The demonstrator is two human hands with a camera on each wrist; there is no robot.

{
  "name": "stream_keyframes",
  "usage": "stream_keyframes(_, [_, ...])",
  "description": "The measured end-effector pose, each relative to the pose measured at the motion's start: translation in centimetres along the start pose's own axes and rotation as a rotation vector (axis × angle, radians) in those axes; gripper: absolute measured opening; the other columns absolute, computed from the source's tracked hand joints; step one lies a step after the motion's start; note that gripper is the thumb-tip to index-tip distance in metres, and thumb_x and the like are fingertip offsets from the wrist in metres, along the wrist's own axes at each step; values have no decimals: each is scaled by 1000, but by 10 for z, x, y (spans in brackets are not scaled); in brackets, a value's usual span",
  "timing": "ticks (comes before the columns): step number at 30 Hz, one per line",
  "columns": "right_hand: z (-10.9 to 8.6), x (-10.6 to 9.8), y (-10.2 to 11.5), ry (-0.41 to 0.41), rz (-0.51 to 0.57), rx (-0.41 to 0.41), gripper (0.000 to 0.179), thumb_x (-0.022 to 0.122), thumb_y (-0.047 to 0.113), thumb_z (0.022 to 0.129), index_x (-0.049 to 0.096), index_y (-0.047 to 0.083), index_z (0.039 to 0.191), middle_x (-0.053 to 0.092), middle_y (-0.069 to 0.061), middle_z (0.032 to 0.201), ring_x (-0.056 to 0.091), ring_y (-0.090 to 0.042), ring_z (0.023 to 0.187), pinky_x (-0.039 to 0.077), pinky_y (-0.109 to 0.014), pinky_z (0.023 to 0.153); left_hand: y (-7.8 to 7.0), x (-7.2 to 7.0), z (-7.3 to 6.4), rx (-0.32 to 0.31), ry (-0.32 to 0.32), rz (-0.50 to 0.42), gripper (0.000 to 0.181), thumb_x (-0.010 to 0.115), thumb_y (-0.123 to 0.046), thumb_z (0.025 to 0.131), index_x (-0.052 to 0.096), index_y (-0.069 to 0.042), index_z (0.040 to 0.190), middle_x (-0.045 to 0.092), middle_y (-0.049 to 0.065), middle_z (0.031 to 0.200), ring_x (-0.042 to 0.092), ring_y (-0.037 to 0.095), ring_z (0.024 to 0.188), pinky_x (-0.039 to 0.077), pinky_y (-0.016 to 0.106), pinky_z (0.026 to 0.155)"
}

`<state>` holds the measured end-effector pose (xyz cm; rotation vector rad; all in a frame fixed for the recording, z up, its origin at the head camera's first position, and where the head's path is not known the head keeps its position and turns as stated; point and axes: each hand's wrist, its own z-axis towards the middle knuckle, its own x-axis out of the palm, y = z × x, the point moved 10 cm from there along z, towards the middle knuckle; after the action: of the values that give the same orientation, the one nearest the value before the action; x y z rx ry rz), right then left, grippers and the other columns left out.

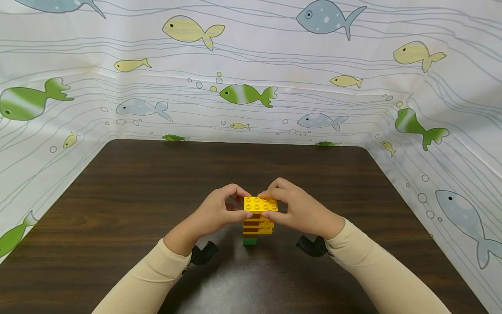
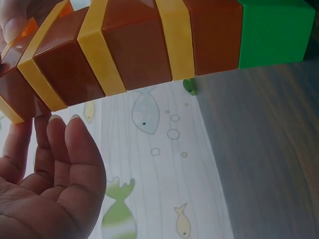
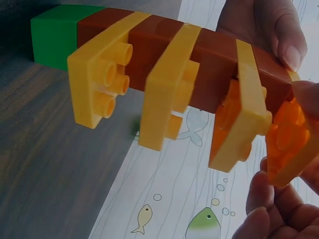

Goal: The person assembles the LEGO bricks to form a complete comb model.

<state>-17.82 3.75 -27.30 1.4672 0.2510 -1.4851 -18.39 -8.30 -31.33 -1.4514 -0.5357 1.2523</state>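
Note:
A tower of toy building bricks stands upright on the table, with a green brick [image 1: 249,241] at its foot. Above the green brick, brown bricks [image 2: 132,47] alternate with thin yellow plates [image 3: 84,89], whose studded ends stick out to the right. A yellow plate [image 1: 259,204] tops the tower. My left hand [image 1: 215,209] pinches the left end of this top plate, thumb on the near side and fingers behind. From the right, my right hand [image 1: 302,207] pinches the same plate between thumb and fingers. Both thumb tips sit close together at its front edge.
The dark wood-grain table [image 1: 157,174] spreads around the tower. A white sheet with printed fish [image 1: 251,52] rises behind it and along both sides. Black wrist mounts [image 1: 204,253] hang below both wrists, one either side of the tower.

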Motion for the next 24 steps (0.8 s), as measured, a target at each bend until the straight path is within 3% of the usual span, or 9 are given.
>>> stream_keyframes(10, [-2, 1, -5, -16, 18, 3, 36, 75, 17, 85, 66, 5, 118, 52, 0, 101, 51, -15, 88, 50, -25, 74, 0, 2, 2, -9, 7, 16, 32, 71, -12, 86, 56, 1, 112, 57, 8, 100, 52, 22, 90, 51, 33, 81])
stream_keyframes(16, [-3, 2, -8, -44, 60, 15, 39, 75, 19, 85, 65, 5, 121, 53, 0, 104, 51, -14, 91, 51, -24, 75, 4, 2, 1, -42, 8, 6, 33, 69, -15, 88, 55, 0, 114, 56, 7, 101, 50, 22, 93, 48, 39, 83])
stream_keyframes(24, [-7, 1, -13, -68, 102, 27, 46, 77, 21, 82, 63, 7, 124, 57, 1, 111, 54, -12, 99, 51, -29, 84, 4, 3, -1, -39, 0, 16, 33, 70, -16, 87, 56, -2, 114, 56, 7, 102, 51, 24, 95, 48, 40, 85])
